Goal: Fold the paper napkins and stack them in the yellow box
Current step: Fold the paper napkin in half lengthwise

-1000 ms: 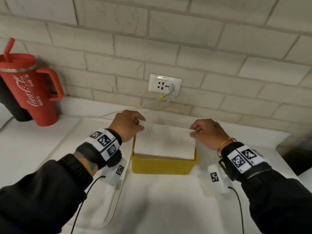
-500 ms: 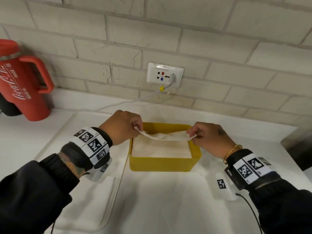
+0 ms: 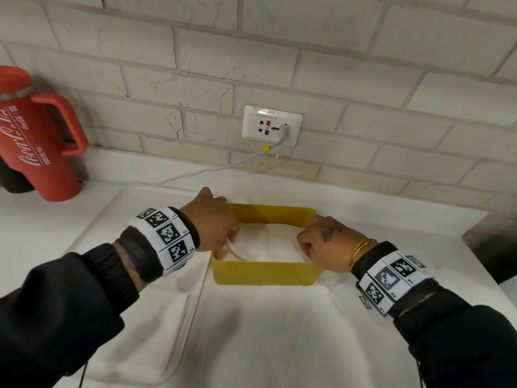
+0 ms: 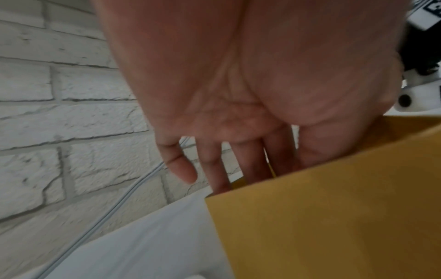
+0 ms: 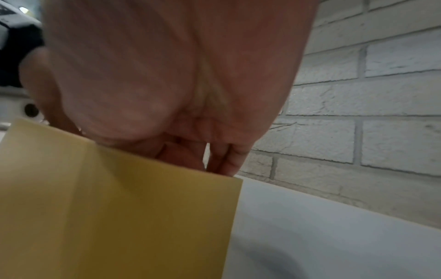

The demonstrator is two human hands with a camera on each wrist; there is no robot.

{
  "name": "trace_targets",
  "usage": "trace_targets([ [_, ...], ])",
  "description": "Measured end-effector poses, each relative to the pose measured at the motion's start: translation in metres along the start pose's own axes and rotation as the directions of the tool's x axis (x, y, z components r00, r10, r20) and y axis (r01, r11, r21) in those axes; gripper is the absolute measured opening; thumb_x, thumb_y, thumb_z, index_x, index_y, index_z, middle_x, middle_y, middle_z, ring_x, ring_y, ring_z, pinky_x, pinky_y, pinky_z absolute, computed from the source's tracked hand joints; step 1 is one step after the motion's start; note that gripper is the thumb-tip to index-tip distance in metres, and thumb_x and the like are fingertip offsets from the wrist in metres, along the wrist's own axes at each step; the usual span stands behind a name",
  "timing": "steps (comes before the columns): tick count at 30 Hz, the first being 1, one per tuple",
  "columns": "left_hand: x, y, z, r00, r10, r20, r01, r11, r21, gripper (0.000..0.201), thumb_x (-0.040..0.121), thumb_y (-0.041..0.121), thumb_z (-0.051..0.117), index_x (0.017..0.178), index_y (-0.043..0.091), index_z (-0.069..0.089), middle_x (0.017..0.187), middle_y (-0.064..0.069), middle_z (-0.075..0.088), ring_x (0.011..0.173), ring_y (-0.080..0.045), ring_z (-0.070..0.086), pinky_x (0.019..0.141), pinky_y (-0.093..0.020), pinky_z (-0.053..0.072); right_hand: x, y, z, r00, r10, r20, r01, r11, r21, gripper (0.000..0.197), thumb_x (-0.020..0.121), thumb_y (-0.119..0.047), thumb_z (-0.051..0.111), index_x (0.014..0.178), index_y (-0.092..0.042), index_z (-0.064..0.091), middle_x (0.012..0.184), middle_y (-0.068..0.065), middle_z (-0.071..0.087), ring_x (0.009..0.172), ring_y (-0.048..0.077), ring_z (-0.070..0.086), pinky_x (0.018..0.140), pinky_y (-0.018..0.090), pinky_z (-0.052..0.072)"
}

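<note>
White brick wall backs a white surface (image 3: 265, 331); a red tumbler (image 3: 36, 135) stands well to the left of your left grip, and a wall socket (image 3: 272, 125) with a plugged cable sits beyond both grips.

Your left hand (image 3: 211, 219) is at the left wall of the yellow box (image 3: 265, 273), thumb and fingers pinching the left edge of the folded napkin (image 3: 268, 242); a raised fold of paper shows just below that grip. The left wrist view shows the fingers (image 4: 250, 162) reaching down inside the box wall.

The napkin lies inside the box, between your two grips, on white paper already there.

Your right hand (image 3: 327, 242) is at the right wall, fingers curled; it appears to hold the napkin's right edge, though the contact itself is hidden.

Recommendation: lower both edges level, release both grips together, then press the lifted left fold flat so the stack sits square. Risk, in my judgement: dragging the paper on withdrawal.
</note>
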State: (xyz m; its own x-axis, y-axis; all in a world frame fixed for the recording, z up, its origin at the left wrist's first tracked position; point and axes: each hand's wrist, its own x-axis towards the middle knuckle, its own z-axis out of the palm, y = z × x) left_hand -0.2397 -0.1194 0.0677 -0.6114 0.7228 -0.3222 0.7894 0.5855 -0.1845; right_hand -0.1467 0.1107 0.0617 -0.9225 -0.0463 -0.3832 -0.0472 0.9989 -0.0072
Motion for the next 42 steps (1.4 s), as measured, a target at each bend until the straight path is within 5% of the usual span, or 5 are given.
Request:
trace_targets([
  [7, 0.003, 0.011, -0.013, 0.998, 0.055, 0.02, -0.051, 0.986, -0.157, 0.046, 0.099, 0.011, 0.043, 0.136, 0.031, 0.061, 0.121, 0.003, 0.059, 0.116, -0.021, 0.052, 0.109, -0.031, 0.032, -0.002, -0.01, -0.01, 0.994, -0.035, -0.101, 0.066, 0.943, 0.325, 0.027, 0.101, -0.016, 0.044, 0.106, -0.016, 0.07, 0.082, -0.01, 0.06, 0.069, 0.005, 0.056, 0.065, 0.018, 0.047],
  [18, 0.022, 0.024, 0.002, 0.984, 0.116, 0.133, -0.06, 0.928, -0.369, 0.033, 0.103, 0.016, 0.049, 0.131, 0.016, 0.069, 0.138, 0.0, 0.062, 0.126, -0.022, 0.055, 0.097, -0.02, 0.038, 0.014, -0.028, 0.001, 0.993, -0.001, 0.117, -0.038, 0.945, 0.325, 0.038, 0.103, -0.036, 0.039, 0.086, -0.011, 0.063, 0.098, 0.012, 0.063, 0.091, 0.029, 0.056, 0.078, 0.035, 0.042],
  [24, -0.008, 0.022, 0.015, 0.978, 0.121, -0.171, -0.203, 0.746, -0.634, 0.025, 0.099, 0.02, 0.054, 0.111, 0.023, 0.076, 0.096, 0.017, 0.072, 0.087, 0.001, 0.062, 0.083, -0.013, 0.046, -0.005, -0.029, -0.005, 0.995, 0.002, 0.101, -0.035, 0.942, 0.333, 0.053, 0.103, -0.045, 0.037, 0.082, -0.005, 0.065, 0.091, 0.02, 0.065, 0.091, 0.036, 0.062, 0.084, 0.041, 0.051],
  [35, -0.021, 0.033, 0.03, 0.973, 0.107, -0.204, -0.199, 0.835, -0.513, 0.019, 0.1, 0.025, 0.059, 0.102, 0.021, 0.078, 0.089, 0.002, 0.075, 0.076, -0.011, 0.062, 0.066, -0.017, 0.042, 0.002, -0.052, -0.002, 0.923, 0.143, 0.357, -0.212, 0.964, 0.16, 0.063, 0.103, -0.058, 0.022, 0.133, -0.013, 0.054, 0.119, 0.013, 0.054, 0.103, 0.029, 0.049, 0.084, 0.036, 0.037],
  [42, -0.024, 0.037, 0.028, 0.971, 0.071, -0.226, -0.181, 0.837, -0.516, 0.019, 0.1, 0.025, 0.06, 0.101, 0.019, 0.078, 0.088, 0.002, 0.075, 0.076, -0.011, 0.062, 0.063, -0.014, 0.038, -0.002, -0.047, 0.007, 0.981, 0.135, 0.139, -0.169, 0.948, 0.271, 0.051, 0.103, -0.052, 0.033, 0.067, -0.018, 0.044, 0.073, 0.006, 0.047, 0.076, 0.027, 0.048, 0.062, 0.032, 0.035],
])
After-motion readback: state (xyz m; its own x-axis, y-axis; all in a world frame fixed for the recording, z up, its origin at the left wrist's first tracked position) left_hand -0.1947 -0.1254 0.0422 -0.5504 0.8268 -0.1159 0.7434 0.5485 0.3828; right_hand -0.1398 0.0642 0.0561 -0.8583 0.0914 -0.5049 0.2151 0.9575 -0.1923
